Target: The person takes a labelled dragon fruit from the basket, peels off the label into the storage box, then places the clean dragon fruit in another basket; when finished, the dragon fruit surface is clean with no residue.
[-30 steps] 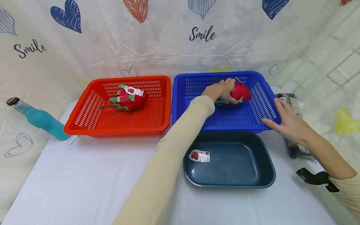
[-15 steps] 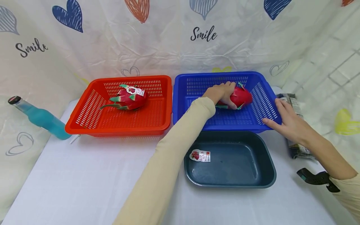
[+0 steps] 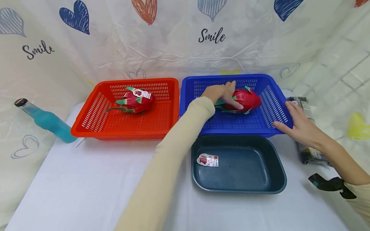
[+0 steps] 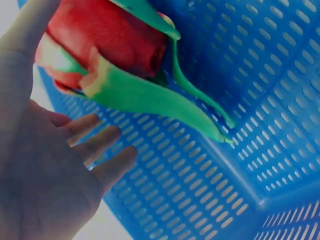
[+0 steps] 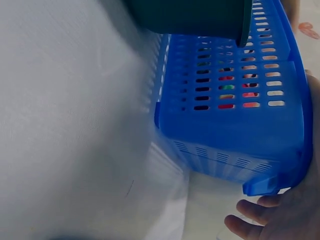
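Note:
A red dragon fruit point(image 3: 249, 100) with green leaf tips lies in the blue basket point(image 3: 273, 110). My left hand point(image 3: 222, 94) is at its left side, fingers spread and extended. In the left wrist view, the palm shows and the leafy end of the dragon fruit point(image 4: 115, 45) lies beside the thumb; the fingers do not wrap round it. My right hand point(image 3: 302, 126) rests against the right rim of the blue basket. The right wrist view shows its fingers stretched out past the basket's corner.
Left of the blue basket stands a red basket point(image 3: 124, 136) holding another dragon fruit point(image 3: 138, 102) with a sticker. A dark tray point(image 3: 245, 187) sits in front, with a label point(image 3: 207, 160) inside. A blue bottle point(image 3: 52, 123) leans at left; a packet point(image 3: 312, 154) lies at right.
My left hand has drawn back leftward from the dragon fruit and its fingers have spread, leaving more of the fruit visible. My right hand has stayed at the basket rim.

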A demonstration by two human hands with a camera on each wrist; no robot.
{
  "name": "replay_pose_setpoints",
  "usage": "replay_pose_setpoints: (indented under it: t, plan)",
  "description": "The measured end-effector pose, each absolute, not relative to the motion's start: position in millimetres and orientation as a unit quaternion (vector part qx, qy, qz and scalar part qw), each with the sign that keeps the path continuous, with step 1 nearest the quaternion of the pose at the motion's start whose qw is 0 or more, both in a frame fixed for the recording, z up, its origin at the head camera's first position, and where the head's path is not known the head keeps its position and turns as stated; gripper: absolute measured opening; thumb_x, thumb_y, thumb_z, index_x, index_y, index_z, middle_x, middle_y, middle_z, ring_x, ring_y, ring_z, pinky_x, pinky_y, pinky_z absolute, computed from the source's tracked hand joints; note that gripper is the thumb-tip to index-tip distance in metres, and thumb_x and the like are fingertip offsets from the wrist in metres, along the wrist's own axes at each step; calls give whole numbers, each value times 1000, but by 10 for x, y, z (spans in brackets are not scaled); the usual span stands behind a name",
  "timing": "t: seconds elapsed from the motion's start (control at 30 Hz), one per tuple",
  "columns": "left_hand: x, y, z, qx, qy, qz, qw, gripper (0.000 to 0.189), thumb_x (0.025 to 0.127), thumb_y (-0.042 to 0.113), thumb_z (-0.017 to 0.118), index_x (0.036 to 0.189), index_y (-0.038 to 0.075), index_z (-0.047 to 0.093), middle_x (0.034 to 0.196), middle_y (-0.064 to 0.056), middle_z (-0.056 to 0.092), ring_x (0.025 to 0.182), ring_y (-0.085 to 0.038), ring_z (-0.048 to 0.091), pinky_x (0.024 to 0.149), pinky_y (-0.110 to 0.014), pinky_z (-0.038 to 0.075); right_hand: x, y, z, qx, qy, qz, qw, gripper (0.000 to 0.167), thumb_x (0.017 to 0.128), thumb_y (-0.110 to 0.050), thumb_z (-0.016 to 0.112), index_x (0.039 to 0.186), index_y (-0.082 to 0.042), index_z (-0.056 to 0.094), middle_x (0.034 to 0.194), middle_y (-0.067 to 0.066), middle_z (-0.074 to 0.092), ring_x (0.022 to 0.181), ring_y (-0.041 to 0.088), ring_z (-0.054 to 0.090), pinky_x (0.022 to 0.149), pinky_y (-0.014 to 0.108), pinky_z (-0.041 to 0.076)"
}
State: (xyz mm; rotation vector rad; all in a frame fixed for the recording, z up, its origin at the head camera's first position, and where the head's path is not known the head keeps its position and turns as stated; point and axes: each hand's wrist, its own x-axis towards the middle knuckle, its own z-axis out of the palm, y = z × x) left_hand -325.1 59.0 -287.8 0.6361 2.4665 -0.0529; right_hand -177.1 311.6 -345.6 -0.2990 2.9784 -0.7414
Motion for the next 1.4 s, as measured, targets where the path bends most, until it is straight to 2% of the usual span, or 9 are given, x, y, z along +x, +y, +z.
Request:
replay_pose_setpoints:
  t: [0.17,0.43,0.63,0.8,1.07,1.23,1.4]
  plan:
    - [-3286,454,-2798,272,924,27,266,111,85,72,46,152,17,-23,164,-1,-15,154,-21,-7,125,-37,7,-1770,3106,-3450,-110,958,-265,-5,89,93,-38,54,155,-3,0,160,29,-6,142,57,4,104,79,11]
    - [-3303,251,-2658,297,923,126,208,103,89,70,41,154,16,-19,165,0,-11,153,-17,-7,125,-34,4,-1772,3100,-3373,-111,951,-277,-79,86,90,-34,56,156,-4,8,162,25,-1,146,53,2,106,78,2]
    - [-3219,68,-2547,305,922,145,188,97,91,71,35,155,18,-15,165,3,-11,153,-15,-7,125,-36,1,-1791,3065,-3300,-112,949,-280,-98,84,90,-34,56,156,-7,11,163,20,1,147,50,2,108,77,-1]
    - [-3060,-169,-2483,335,915,152,162,95,90,72,35,155,22,-12,165,6,-8,153,-15,-6,125,-38,1,-1819,3002,-3251,-125,948,-278,-91,83,90,-35,56,155,-5,13,163,21,5,147,50,5,108,77,3]
    - [-2696,-731,-2443,332,927,127,115,92,89,73,36,157,24,-3,166,3,-1,154,-18,1,124,-45,10,-1948,2885,-3162,-156,952,-255,-64,81,91,-37,57,155,-7,17,161,23,11,146,50,11,107,77,10]
    - [-2417,-1150,-2533,333,911,221,102,84,93,59,45,157,20,8,165,0,10,152,-20,11,121,-50,21,-1991,2716,-3048,-171,956,-233,-38,82,88,-38,63,154,-8,24,160,21,19,146,48,15,105,77,17]
    - [-2209,-1590,-2639,292,905,296,91,81,93,58,48,157,27,8,164,8,12,151,-16,13,120,-52,21,-2063,2485,-2927,-194,954,-228,-14,82,87,-40,66,153,-10,28,159,21,22,145,47,19,102,77,23]
